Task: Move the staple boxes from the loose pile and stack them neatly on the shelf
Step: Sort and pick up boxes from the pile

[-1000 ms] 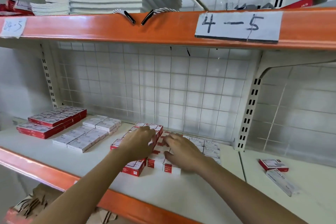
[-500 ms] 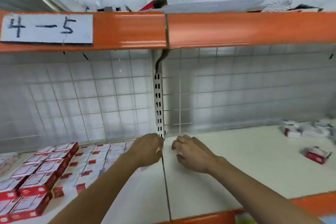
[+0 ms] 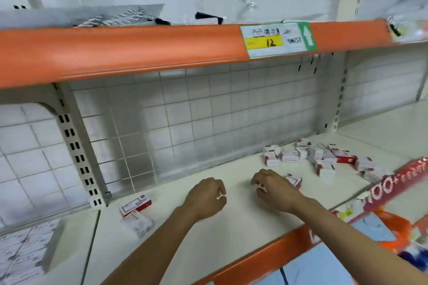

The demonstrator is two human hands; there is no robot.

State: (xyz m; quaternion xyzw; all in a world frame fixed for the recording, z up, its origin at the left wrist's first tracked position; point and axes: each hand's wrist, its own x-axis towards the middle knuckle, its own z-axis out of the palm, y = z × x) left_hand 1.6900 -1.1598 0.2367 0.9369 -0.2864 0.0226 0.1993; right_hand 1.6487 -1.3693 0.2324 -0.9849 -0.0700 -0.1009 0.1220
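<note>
Over the cream-white metal shelf (image 3: 208, 238) both bare hands hover apart, the left hand (image 3: 205, 198) and the right hand (image 3: 275, 190) each with fingers loosely curled, holding nothing. Beyond the right hand a loose pile of small red-and-white cardboard staple boxes (image 3: 322, 157) lies scattered near the wire-grid back panel (image 3: 208, 118). One stray red-and-white box (image 3: 293, 180) sits just beside that hand, and two more boxes (image 3: 136, 211) lie to the left, near the perforated upright (image 3: 78, 157).

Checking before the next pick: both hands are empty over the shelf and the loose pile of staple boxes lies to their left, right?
Not quite. The head view shows the loose pile to the right of the hands, toward the back. The left hand and right hand do hold nothing over the shelf.
</note>
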